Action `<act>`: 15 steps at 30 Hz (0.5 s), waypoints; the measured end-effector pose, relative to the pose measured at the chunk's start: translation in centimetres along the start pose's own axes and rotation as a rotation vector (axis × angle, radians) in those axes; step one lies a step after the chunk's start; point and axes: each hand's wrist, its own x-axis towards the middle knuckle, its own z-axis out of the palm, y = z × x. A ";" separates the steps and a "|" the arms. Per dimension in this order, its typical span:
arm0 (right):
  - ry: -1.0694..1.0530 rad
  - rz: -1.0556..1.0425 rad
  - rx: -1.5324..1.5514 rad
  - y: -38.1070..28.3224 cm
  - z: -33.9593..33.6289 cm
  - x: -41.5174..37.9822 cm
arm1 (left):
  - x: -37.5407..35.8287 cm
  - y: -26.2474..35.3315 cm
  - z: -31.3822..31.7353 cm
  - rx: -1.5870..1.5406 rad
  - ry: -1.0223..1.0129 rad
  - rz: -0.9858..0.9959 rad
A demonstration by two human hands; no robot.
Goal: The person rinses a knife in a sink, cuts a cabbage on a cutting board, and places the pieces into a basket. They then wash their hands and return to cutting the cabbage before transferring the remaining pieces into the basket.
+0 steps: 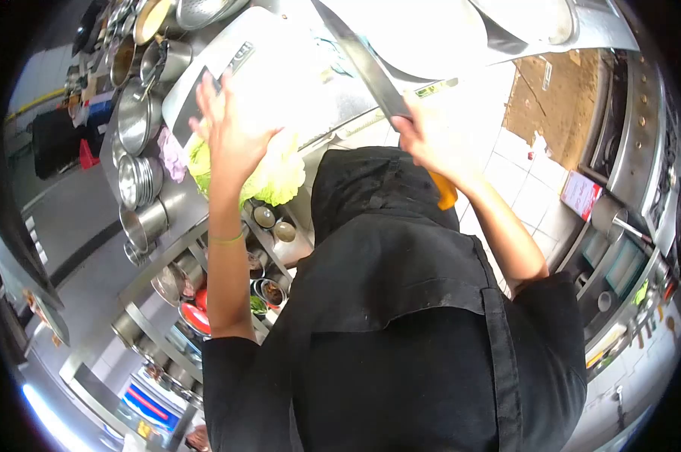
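My right hand (423,139) grips the handle of a large kitchen knife (359,60), its long broad blade pointing up and away over the near edge of the white cutting board (280,83). With fingers spread, my left hand (233,132) is raised over the left part of the board. Pale green lettuce (280,175) lies at the board's near left corner, partly covered by my left hand and wrist. Beside it is a crumpled light purple cloth (172,154). A dark flat shape (189,109) shows on the board just beyond my left fingers.
Metal bowls (139,181) and pots (167,60) crowd the counter on the left. A large white round thing (431,34) is at the far side. Shelves with containers (269,290) sit below the counter. Cooking equipment (630,128) lines the right, beyond the tiled floor (514,177) and a brown mat (551,105).
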 end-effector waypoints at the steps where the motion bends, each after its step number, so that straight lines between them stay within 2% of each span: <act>1: -0.221 0.302 0.282 -0.3 -1.9 0.3 | 1.0 0.8 0.2 -0.037 0.047 0.047; 2: -0.437 0.602 0.557 -0.3 -3.3 0.6 | 2.1 2.3 0.4 -0.248 0.052 0.191; 3: -0.423 0.582 0.551 0.0 -3.9 0.5 | 3.6 3.9 0.8 -0.457 0.060 0.348; 5: -0.395 0.733 0.872 0.8 -4.7 -0.2 | 6.4 5.3 6.8 -0.216 -0.306 -0.034; 6: -0.428 0.707 0.970 0.5 -6.5 -0.2 | 7.3 5.4 9.3 -0.343 -0.264 -0.068; 7: -0.351 0.722 0.943 0.2 -7.7 -1.2 | 8.7 6.1 11.7 -0.491 -0.225 -0.081; 9: -0.291 0.923 1.199 0.0 -10.7 -3.8 | 8.6 7.0 16.9 -0.516 0.005 -0.206; 11: -0.196 0.852 1.464 1.4 -12.1 -6.3 | 8.0 7.6 16.7 -0.296 0.247 -0.155; 12: -0.244 0.667 1.682 1.7 -13.2 -6.4 | 8.0 7.7 16.4 -0.281 0.258 -0.140; 15: -0.110 0.567 1.583 2.9 -15.4 -7.4 | 8.3 7.5 15.2 -0.244 0.257 -0.144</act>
